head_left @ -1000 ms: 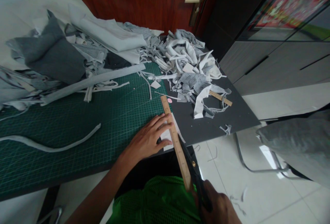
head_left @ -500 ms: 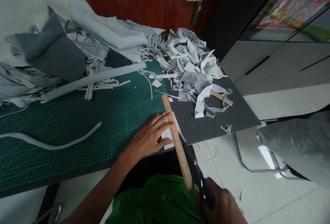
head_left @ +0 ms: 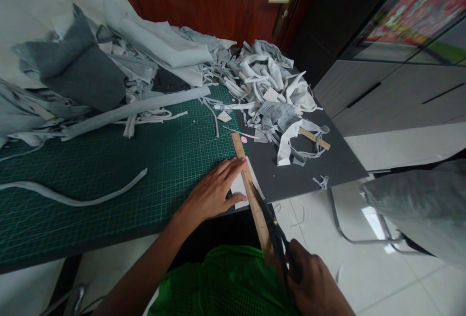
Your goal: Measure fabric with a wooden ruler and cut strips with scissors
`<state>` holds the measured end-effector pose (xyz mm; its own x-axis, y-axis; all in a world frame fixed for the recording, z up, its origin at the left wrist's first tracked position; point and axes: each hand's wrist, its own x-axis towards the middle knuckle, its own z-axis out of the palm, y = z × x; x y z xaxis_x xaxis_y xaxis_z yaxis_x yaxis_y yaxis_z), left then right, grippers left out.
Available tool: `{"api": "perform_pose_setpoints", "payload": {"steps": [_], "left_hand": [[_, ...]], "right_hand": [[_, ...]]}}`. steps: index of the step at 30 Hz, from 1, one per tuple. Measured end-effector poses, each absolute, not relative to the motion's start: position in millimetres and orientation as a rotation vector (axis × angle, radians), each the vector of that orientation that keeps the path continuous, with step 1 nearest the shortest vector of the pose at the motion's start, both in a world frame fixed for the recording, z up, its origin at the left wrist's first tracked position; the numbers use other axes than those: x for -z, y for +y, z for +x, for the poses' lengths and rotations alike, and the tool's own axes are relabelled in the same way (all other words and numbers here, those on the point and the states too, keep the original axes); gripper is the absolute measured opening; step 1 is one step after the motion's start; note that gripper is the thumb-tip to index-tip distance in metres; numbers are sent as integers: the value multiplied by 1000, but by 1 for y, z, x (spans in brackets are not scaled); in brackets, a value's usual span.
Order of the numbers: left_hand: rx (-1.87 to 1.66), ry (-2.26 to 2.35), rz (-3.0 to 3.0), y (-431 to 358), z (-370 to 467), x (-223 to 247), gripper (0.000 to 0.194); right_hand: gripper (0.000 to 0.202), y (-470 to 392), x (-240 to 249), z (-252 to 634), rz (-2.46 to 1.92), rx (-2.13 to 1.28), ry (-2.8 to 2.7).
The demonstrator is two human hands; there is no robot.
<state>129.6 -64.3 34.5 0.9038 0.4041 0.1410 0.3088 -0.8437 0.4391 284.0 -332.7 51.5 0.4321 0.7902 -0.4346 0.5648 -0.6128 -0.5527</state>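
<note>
My left hand (head_left: 214, 189) lies flat with its fingers stretched out, the fingertips on a wooden ruler (head_left: 248, 180). Under the ruler is a small white piece of cloth or paper (head_left: 239, 191), at the front edge of the table; part of it is hidden by the hand and ruler. My right hand (head_left: 309, 277) grips black scissors (head_left: 274, 224) by the handles, low at the front. The scissor blades point away from me along the ruler's right side, with the tip by its edge. The ruler's near end reaches past the table edge toward the right hand.
A green cutting mat (head_left: 174, 160) covers the left of the dark table (head_left: 309, 180). Grey fabric scraps (head_left: 269, 73) are heaped at the back. A grey strip (head_left: 73, 202) lies on the mat. Another ruler (head_left: 313, 139) lies among scraps. A chair leg (head_left: 338, 219) stands right.
The scissors' tip has moved forward and left, onto the ruler's edge. My left fingers have drawn closer together on the ruler. The view has shifted slightly.
</note>
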Motion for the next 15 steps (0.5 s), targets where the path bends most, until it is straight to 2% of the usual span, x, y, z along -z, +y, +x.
{"api": "perform_pose_setpoints", "payload": {"steps": [11, 15], "left_hand": [[-315, 534, 2659, -65, 130, -35, 89], [-322, 544, 2649, -65, 130, -35, 89]], "right_hand": [[10, -324, -42, 285, -2413, -823, -1287], [16, -327, -35, 287, -2453, -818, -1348]]}}
